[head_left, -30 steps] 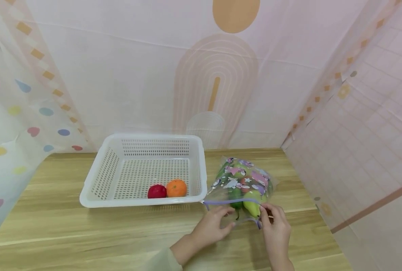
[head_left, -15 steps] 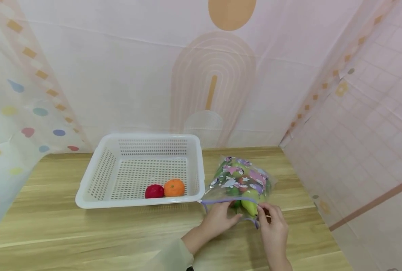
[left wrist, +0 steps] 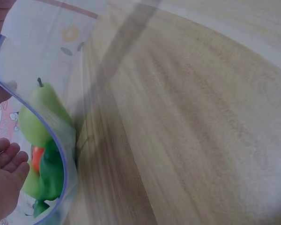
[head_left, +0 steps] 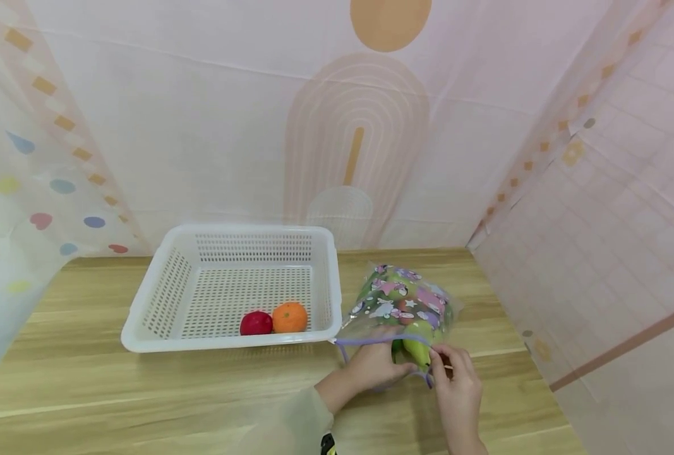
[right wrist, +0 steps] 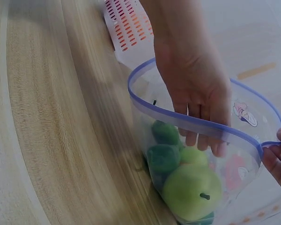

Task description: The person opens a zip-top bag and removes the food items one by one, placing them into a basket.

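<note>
- By the right hand (head_left: 457, 382), at the lower right of the head frame, the purple edge (head_left: 371, 340) of a clear printed bag (head_left: 385, 308) is pinched between thumb and fingertips.
- The left hand (head_left: 374, 365) is seen just beside it, to the left, its fingers passed through the bag's mouth; in the right wrist view they are shown stretched out, with nothing gripped. Whether any fruit is touched by them cannot be told.
- The bag is laid at the right of the head frame's middle, its mouth turned toward the lower edge and held apart.
- Inside it, a green pear (head_left: 417, 351) is seen near the right hand, with a dark green pepper (left wrist: 51, 172) and a small orange-red piece (left wrist: 37, 158) close by in the left wrist view.
- Left of the bag, a white slotted basket (head_left: 228, 343) is set; a red fruit (head_left: 256, 323) and an orange (head_left: 290, 317) are placed side by side at its lower right.
- All is borne by a wood-grained table (head_left: 172, 404), backed across the upper frame by a patterned sheet (head_left: 217, 139).
</note>
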The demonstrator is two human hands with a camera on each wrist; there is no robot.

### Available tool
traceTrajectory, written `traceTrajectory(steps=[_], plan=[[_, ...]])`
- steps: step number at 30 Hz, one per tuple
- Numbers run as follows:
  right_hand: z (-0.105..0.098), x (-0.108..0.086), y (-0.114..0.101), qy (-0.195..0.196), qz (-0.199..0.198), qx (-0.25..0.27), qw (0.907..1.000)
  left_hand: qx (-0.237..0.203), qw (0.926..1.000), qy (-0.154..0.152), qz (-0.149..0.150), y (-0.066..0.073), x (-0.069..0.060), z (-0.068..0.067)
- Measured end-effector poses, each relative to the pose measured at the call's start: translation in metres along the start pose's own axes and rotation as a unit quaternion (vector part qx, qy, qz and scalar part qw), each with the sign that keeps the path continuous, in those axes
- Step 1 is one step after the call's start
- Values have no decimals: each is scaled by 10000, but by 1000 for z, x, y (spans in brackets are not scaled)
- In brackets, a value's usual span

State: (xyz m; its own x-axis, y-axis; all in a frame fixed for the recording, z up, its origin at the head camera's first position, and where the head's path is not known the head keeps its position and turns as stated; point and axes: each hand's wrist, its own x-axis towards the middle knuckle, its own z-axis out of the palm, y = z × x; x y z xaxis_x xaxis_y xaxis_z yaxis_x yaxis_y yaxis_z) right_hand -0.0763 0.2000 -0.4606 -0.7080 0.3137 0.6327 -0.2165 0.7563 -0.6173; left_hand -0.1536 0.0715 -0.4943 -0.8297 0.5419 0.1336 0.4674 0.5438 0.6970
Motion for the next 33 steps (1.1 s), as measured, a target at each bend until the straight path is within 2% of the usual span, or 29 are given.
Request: traceTrajectory(steps=[4,7,13,18,22,25,29,33], plan=[[-1,-1,2,-20,102,116,9999,-21,9998,-143,-102,1,5,3],[-2,-3,3,60,95,194,9997,32,9997,-228,-40,5,10,5],[-3,-4,3,45,9,116,9999,291,9986,-408,-157,7,15,8],[-1,-4,1,14,15,74,10000,396,9981,-433,-172,6,21,13],[1,-6,1,31,-48,162,9999,67,9964,-790,-317,6,25,18],[2,-9,1,74,-33,254,9996,136,9934,-1010,-532,10,25,19],[2,-13,2,102,39,314,9994,655,9916,-974,-547,17,25,16],[3,-15,3,108,62,273,9995,1326,9848,-1078,-314,21,32,17]])
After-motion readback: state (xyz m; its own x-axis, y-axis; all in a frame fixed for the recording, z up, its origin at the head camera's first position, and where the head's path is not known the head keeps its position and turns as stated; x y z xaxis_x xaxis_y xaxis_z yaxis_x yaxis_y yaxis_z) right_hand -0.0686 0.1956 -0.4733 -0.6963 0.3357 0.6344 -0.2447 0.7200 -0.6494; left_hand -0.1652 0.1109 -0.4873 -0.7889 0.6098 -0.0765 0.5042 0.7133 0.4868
